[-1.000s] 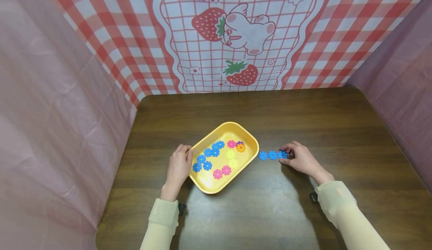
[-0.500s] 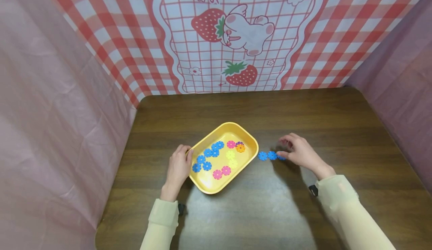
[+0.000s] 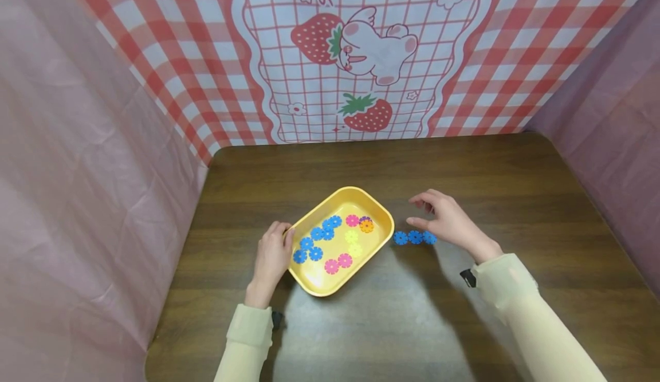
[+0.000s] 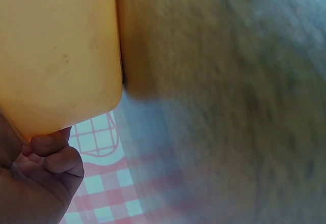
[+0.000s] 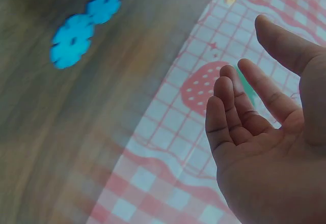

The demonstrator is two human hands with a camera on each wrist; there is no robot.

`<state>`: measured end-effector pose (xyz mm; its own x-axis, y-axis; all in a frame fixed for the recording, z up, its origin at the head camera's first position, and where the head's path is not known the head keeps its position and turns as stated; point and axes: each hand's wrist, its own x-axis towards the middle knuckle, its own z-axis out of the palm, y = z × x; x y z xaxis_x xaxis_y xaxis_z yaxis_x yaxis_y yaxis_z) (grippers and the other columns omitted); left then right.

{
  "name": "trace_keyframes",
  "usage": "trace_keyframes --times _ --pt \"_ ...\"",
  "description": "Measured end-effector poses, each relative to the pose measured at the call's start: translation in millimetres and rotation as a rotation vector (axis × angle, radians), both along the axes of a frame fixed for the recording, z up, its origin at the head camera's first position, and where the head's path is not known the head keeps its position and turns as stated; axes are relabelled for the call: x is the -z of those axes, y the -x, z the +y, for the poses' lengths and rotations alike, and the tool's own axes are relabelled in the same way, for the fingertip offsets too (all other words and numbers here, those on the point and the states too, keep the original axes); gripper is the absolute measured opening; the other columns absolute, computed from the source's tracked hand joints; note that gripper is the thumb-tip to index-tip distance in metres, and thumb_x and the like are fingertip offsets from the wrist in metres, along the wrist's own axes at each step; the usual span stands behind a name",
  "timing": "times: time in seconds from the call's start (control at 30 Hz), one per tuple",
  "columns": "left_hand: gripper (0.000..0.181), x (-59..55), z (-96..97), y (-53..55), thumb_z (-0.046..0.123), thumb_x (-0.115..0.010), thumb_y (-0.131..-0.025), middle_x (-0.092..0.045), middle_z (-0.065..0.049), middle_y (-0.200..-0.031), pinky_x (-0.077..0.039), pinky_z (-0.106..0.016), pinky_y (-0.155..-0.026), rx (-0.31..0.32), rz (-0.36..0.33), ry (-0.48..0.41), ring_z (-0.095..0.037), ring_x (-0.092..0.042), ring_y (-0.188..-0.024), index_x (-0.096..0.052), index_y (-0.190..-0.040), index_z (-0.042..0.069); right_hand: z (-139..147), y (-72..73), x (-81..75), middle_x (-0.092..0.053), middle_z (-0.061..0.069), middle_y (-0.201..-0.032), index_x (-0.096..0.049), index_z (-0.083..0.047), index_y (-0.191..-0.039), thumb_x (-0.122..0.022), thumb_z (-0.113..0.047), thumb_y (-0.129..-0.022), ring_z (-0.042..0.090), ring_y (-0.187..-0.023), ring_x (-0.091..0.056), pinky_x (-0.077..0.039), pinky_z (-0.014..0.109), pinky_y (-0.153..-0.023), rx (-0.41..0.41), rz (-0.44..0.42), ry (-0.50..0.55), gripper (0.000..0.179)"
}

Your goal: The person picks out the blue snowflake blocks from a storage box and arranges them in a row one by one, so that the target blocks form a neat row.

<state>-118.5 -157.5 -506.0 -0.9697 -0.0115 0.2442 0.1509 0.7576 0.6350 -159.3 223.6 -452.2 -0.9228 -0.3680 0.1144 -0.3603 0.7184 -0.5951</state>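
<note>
My left hand (image 3: 274, 250) grips the yellow tray (image 3: 315, 277) mid-frame; light steadying suits. My right hand (image 3: 448, 219), fingers apart and empty, should avoid nudging the blue snowflake-disc row (image 3: 415, 237) right of centre.

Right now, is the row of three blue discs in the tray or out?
Out. In the head view, the row lies on the table beside the yellow tray.

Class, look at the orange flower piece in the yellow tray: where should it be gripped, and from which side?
Pinch the orange flower piece by opposite edges of its notched rim, probably best from above: it is thin, faces up and partly covers the purple piece, while the raised wall of the yellow tray could hinder a low sideways approach.
</note>
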Motion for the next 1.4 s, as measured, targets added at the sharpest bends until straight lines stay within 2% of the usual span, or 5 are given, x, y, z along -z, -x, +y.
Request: trace_keyframes --times 0.2,0.43,0.87,1.07,1.4 --pt "0.018 0.6 -0.3 -0.1 0.011 -0.061 -0.1 -0.064 -0.013 -0.092 -0.054 -0.044 -0.071 -0.002 0.003 0.001 -0.03 -0.063 -0.077 -0.07 -0.102 -0.005 -18 2.7 -9.2 -0.061 0.007 -0.1 -0.066 -0.003 -0.118 -0.082 -0.019 -0.084 0.028 -0.088 -0.053 -0.048 0.041 -0.075 -0.022 -0.02 0.011 0.041" --pt "0.018 2.2 -1.1 0.3 0.011 -0.061 -0.1 -0.064 -0.013 -0.092 -0.054 -0.045 -0.071 0.0 0.015 0.003 -0.031 -0.064 -0.078 -0.07 -0.102 -0.005 -40 8.3 -16.0 -0.063 0.009 -0.102 -0.068 -0.002 -0.117 -0.083 -0.015 -0.083 0.028 -0.086 -0.053 -0.046 0.039 -0.073 -0.05 -0.008 0.022 0.04" --pt "0.018 1.3 -0.8 0.2 0.011 -0.061 -0.1 -0.063 -0.013 -0.092 -0.053 -0.045 -0.072 0.003 0.008 -0.005 -0.031 -0.063 -0.077 -0.07 -0.102 -0.005 -81 15.7 -17.2 -0.064 0.009 -0.103 -0.068 -0.002 -0.117 -0.083 -0.02 -0.083 0.031 -0.09 -0.057 -0.049 0.036 -0.077 -0.127 -0.075 0.0 0.041" --pt "0.017 1.9 -1.0 -0.4 0.01 -0.061 -0.099 -0.063 -0.013 -0.091 -0.053 -0.045 -0.071 0.008 0.022 -0.003 -0.031 -0.063 -0.076 -0.07 -0.101 -0.005 -104 14.8 -11.5 -0.065 0.014 -0.106 -0.067 0.0 -0.117 -0.082 -0.016 -0.083 0.033 -0.094 -0.059 -0.05 0.037 -0.078 -0.167 -0.095 0.0 0.041" --pt "0.017 2.3 -1.3 0.8 0.01 -0.061 -0.099 -0.063 -0.013 -0.091 -0.053 -0.045 -0.071 0.011 0.026 0.0 -0.031 -0.063 -0.077 -0.07 -0.101 -0.005 -137 15.4 8.5 -0.065 0.017 -0.106 -0.068 0.003 -0.114 -0.08 -0.016 -0.085 0.03 -0.092 -0.06 -0.049 0.038 -0.083 -0.243 -0.046 -0.038 0.037"
